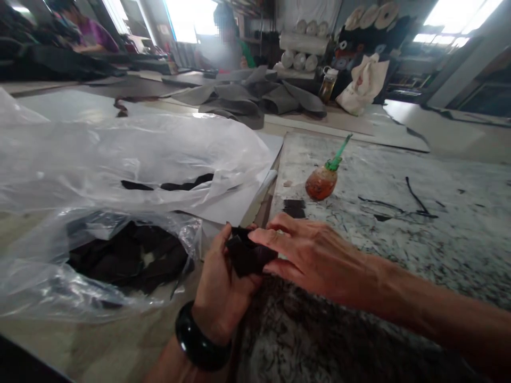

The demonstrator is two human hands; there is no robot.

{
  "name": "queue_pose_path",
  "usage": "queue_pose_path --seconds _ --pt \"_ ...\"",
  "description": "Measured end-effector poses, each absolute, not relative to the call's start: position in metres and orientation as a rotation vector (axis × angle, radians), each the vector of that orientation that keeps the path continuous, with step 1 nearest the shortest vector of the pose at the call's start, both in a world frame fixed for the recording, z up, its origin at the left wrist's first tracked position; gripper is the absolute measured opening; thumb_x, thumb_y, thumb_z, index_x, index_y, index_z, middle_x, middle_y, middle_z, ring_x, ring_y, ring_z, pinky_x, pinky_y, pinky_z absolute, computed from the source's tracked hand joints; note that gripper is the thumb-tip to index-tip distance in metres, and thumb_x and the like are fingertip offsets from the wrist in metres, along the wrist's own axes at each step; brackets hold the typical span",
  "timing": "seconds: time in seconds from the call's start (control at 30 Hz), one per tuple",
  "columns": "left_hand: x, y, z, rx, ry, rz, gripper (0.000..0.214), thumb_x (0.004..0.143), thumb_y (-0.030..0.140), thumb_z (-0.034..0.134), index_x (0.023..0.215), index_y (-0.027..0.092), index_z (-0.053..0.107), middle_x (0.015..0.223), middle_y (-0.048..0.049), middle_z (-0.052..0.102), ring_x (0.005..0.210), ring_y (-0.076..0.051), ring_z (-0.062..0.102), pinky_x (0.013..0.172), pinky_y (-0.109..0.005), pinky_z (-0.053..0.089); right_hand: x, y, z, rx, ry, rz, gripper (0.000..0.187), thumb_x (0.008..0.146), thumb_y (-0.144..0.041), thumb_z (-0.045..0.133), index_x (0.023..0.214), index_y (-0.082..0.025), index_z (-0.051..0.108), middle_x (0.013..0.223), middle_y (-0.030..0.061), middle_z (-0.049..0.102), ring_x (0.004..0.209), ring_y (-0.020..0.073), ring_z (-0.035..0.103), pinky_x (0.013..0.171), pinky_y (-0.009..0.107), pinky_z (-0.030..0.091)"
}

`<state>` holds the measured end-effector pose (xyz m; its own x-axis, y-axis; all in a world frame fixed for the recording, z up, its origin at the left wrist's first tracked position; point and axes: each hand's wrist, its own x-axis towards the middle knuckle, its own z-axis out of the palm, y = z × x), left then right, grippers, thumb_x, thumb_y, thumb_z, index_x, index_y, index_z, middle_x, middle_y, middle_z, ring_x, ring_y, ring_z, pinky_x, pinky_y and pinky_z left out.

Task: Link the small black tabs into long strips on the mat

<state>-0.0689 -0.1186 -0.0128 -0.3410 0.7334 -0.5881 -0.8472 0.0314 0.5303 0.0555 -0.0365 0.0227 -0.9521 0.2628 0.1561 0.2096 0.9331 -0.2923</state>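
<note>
My left hand (219,287), with a black bangle (197,343) on the wrist, is closed around a small stack of dark fabric pieces (247,255). My right hand (307,252) lies across the stack from the right, thumb and fingers pinching its top. Both hands are low in the middle, at the edge of a speckled stone slab (399,223). Just left of them, a clear plastic bag (120,175) holds more dark fabric pieces (128,258).
A round amber bottle with a green nozzle (324,178) stands on the slab, with dark scraps (294,207) and thin black strips (415,205) near it. Grey fabric (255,96), rolls (303,50) and a white bag (365,82) sit farther back. Two people work at far tables.
</note>
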Motion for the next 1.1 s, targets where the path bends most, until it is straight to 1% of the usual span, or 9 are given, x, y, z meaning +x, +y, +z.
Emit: queue_pose_path --seconds 0.1,0.2,0.3,0.4,0.47,0.57,0.73,0.9,1.1 --pt "-0.069 -0.119 -0.013 -0.183 0.985 1.587 0.022 0.085 0.029 0.047 0.085 0.013 0.062 0.079 -0.008 0.064 0.062 -0.018 0.062 0.046 -0.026 0.052 0.049 -0.035 0.025 -0.439 -2.912 0.49 0.016 0.082 -0.021 0.059 0.097 -0.017 0.06 0.096 0.0049 0.058 0.076 0.0154 0.058 0.067 0.027 0.045" --pt "-0.07 -0.117 -0.013 -0.199 0.937 1.573 0.024 0.086 0.03 0.046 0.081 0.011 0.061 0.081 -0.0095 0.063 0.07 -0.02 0.063 0.053 -0.03 0.055 0.064 -0.026 0.028 -0.576 -2.755 0.746 0.004 0.08 -0.021 0.06 0.08 -0.017 0.06 0.077 -0.0001 0.059 0.066 0.0108 0.055 0.06 0.022 0.042" --pt "-0.072 -0.116 -0.011 -0.217 0.902 1.629 0.024 0.087 0.027 0.045 0.08 0.01 0.06 0.083 -0.0095 0.062 0.079 -0.022 0.062 0.064 -0.035 0.057 0.1 -0.014 0.021 -0.949 -2.462 1.114 0.01 0.078 -0.027 0.059 0.076 -0.017 0.057 0.064 -0.0029 0.056 0.057 0.0097 0.054 0.052 0.02 0.041" --pt "-0.073 -0.116 -0.011 -0.221 0.901 1.66 0.021 0.086 0.024 0.045 0.083 0.008 0.059 0.085 -0.0096 0.06 0.08 -0.023 0.062 0.063 -0.036 0.057 0.143 -0.007 0.004 -1.291 -2.081 1.461 0.016 0.075 -0.031 0.06 0.079 -0.017 0.055 0.067 -0.003 0.057 0.051 0.0091 0.056 0.049 0.021 0.045" --pt "-0.071 -0.116 -0.009 -0.217 0.89 1.643 0.022 0.086 0.023 0.045 0.084 0.006 0.059 0.085 -0.0106 0.06 0.079 -0.023 0.062 0.063 -0.035 0.057 0.164 -0.008 -0.008 -1.414 -1.908 1.534 0.021 0.071 -0.034 0.062 0.079 -0.017 0.054 0.07 -0.0029 0.058 0.049 0.0088 0.056 0.046 0.021 0.045" --pt "-0.063 -0.113 -0.001 -0.202 0.879 1.615 0.022 0.086 0.022 0.045 0.082 0.005 0.059 0.085 -0.0116 0.06 0.078 -0.022 0.062 0.062 -0.035 0.057 0.177 -0.012 -0.018 -1.507 -1.83 1.503 0.022 0.068 -0.035 0.061 0.078 -0.018 0.053 0.069 -0.0036 0.057 0.049 0.0092 0.058 0.043 0.02 0.045" --pt "-0.041 -0.105 0.019 -0.109 0.888 1.547 0.024 0.086 0.026 0.047 0.084 0.007 0.061 0.086 -0.0129 0.063 0.082 -0.024 0.062 0.066 -0.038 0.056 0.176 -0.01 -0.021 -1.557 -1.918 1.424 0.015 0.073 -0.031 0.054 0.079 -0.018 0.052 0.065 -0.0027 0.058 0.049 0.0108 0.061 0.042 0.02 0.046" --pt "-0.021 -0.099 0.012 -0.071 0.877 1.417 0.027 0.086 0.028 0.045 0.093 0.007 0.061 0.093 -0.0153 0.062 0.086 -0.026 0.061 0.07 -0.04 0.055 0.175 -0.007 -0.021 -1.542 -2.137 1.244 0.011 0.076 -0.027 0.051 0.077 -0.017 0.055 0.061 -0.0023 0.056 0.045 0.0099 0.056 0.039 0.019 0.039" --pt "-0.01 -0.096 -0.003 -0.142 0.847 1.303 0.026 0.086 0.029 0.048 0.095 0.009 0.061 0.092 -0.013 0.063 0.086 -0.026 0.061 0.069 -0.04 0.054 0.173 -0.003 -0.016 -1.483 -2.433 0.845 0.007 0.074 -0.02 0.054 0.072 -0.017 0.059 0.068 0.0021 0.06 0.065 0.0148 0.054 0.058 0.025 0.038"
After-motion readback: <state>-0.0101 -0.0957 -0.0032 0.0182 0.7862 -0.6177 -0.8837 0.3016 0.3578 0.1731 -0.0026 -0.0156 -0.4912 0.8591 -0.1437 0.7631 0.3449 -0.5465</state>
